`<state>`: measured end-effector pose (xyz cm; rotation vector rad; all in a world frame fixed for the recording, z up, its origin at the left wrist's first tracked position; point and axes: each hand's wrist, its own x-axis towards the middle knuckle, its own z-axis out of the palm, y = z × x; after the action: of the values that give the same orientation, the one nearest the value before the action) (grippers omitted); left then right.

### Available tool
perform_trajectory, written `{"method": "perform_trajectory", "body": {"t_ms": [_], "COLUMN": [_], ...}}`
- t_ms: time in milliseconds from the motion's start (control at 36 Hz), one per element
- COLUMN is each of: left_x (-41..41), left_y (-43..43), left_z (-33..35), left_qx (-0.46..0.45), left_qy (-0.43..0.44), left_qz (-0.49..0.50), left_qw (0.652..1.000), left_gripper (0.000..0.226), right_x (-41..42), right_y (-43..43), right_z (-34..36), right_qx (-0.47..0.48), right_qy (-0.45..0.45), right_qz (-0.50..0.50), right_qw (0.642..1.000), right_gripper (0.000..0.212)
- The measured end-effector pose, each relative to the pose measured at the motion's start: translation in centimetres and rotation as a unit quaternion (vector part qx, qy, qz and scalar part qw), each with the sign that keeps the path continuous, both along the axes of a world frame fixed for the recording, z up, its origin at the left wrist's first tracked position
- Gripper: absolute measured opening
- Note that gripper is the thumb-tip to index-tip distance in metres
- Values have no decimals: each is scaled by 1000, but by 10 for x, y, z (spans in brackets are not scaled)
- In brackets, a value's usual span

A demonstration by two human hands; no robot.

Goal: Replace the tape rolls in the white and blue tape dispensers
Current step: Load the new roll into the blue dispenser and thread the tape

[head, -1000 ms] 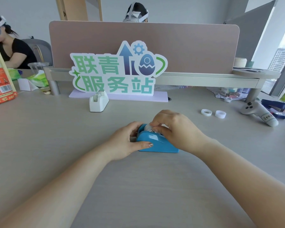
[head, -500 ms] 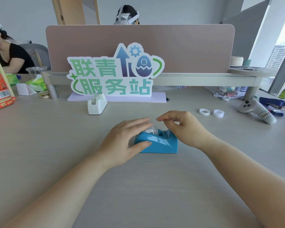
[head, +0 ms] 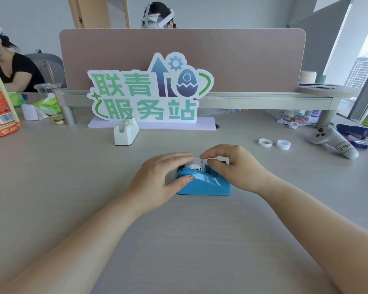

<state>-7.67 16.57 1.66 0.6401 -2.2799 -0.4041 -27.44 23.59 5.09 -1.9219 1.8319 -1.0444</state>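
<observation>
The blue tape dispenser [head: 204,184] stands on the desk in front of me with a clear tape roll [head: 194,165] seated in its well. My left hand [head: 157,179] grips the dispenser's left end, thumb on the near side and fingers laid over the far side beside the roll. My right hand [head: 236,166] covers the cutter end, its index and thumb tips pinched at the roll's right edge. The white tape dispenser [head: 125,132] stands apart at the back left, with a roll in it. Two white tape cores [head: 265,142] [head: 283,144] lie to the right.
A standing sign [head: 149,92] and a desk partition [head: 182,60] close the back. A grey handheld controller [head: 331,142] and a blue stapler [head: 354,131] lie at the far right, an orange bag [head: 0,107] at the far left. Two people sit behind.
My right hand let go of the roll it was pressing into the blue dispenser, lifted, then came down with fingertips at the roll. My left fingers spread over the dispenser's far side.
</observation>
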Motion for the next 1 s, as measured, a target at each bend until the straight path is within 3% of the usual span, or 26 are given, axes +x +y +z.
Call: {"method": "perform_trajectory", "body": {"t_ms": [278,528,667,1000], "left_x": [1,-5,-6,-11], "left_y": [0,3,3,4], "left_z": [0,-1,0,3], "left_qx": [24,110,125,150], "left_qy": [-7,44,54,85], "left_qz": [18,9,9,10], "left_qw": [1000,993,991,985], "left_gripper": [47,36,36,36], "right_x": [6,26,33,33], "right_y": [10,17,16,13], "right_z": [-9,-17,-17,-16], "right_qx": [-42,-111,-132,-81], "right_qy": [-13,59,17,-140], "right_qz": [-29,-73,-93,-103], "right_qw": [999,989,987,981], "right_gripper": [19,24,17,10]}}
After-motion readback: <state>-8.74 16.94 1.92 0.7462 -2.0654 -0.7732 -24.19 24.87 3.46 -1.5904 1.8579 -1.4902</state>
